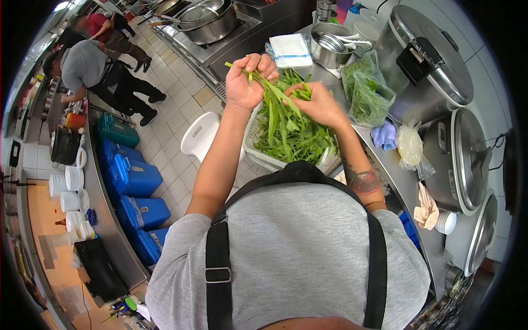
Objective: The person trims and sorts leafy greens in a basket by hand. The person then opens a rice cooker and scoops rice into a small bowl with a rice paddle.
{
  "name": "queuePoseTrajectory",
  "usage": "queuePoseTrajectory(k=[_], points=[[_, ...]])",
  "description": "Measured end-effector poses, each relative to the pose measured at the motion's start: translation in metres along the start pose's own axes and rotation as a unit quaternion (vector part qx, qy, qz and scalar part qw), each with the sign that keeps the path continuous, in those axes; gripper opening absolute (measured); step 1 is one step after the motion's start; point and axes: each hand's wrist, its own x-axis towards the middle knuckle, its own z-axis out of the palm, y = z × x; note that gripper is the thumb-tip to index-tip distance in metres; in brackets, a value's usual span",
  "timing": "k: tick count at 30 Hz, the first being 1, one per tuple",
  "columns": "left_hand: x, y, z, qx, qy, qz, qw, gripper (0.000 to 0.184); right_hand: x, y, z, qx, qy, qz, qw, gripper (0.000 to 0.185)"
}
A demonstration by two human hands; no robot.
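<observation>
My left hand (pixel 245 87) is closed around a few long stems of leafy greens that look like water spinach (pixel 270 88), raised above a white plastic basket (pixel 249 144). Short stem ends poke out over the fingers of that hand. My right hand (pixel 320 105) is curled around green stem pieces at the basket's upper right. More loose greens (pixel 289 144) with long narrow leaves fill the basket beneath both hands. The fingertips of my right hand are partly hidden among the greens.
A clear bag of greens (pixel 369 93), a steel pot with ladles (pixel 330 47) and a folded white cloth (pixel 290 50) lie on the right counter. Large lidded cookers (pixel 459 159) stand beyond. A white stool (pixel 199 135) is at left; blue bins (pixel 135 176) line another counter. Two people stand farther off.
</observation>
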Motion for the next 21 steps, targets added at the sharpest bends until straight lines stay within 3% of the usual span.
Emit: queuePoseTrajectory(k=[3,4,6,7,11,14,15,17,18,19,21], points=[[0.003,-0.001,-0.004,-0.001,-0.036,-0.01,0.999,0.027,0.003,0.001,0.009,0.077,0.022,0.033,0.996,0.016],[0.002,-0.003,-0.004,0.035,0.0,-0.006,0.999,0.025,0.004,0.0,0.01,0.106,0.029,0.052,0.993,0.015],[0.0,-0.009,0.004,0.106,0.073,0.003,0.992,0.023,0.008,0.007,0.013,0.075,0.026,0.052,0.995,0.016],[0.0,-0.009,-0.008,0.102,0.031,-0.011,0.994,0.023,0.01,0.009,0.014,0.06,0.024,0.051,0.997,0.016],[0.001,-0.018,0.003,0.069,0.136,0.056,0.987,0.027,0.009,0.003,0.019,0.004,0.032,0.061,0.998,0.018],[-0.001,-0.001,-0.018,0.009,0.092,0.084,0.992,0.023,0.007,0.008,0.018,-0.036,0.033,0.047,0.998,0.018],[-0.001,0.006,-0.015,0.022,0.152,0.112,0.982,0.026,0.006,0.011,0.017,-0.04,0.039,0.043,0.998,0.018],[-0.004,0.034,-0.032,0.1,0.254,0.173,0.946,0.024,0.006,0.019,0.009,-0.013,0.022,0.067,0.997,0.02],[-0.009,0.053,-0.041,0.135,0.249,0.199,0.938,0.023,0.006,0.026,0.0,0.017,-0.001,0.094,0.995,0.021],[-0.014,0.064,-0.038,0.252,0.291,0.259,0.886,0.025,0.006,0.031,-0.008,0.048,-0.024,0.12,0.991,0.023],[-0.028,0.089,-0.034,0.344,0.294,0.201,0.869,0.024,0.006,0.037,-0.018,0.062,-0.029,0.101,0.993,0.025]])
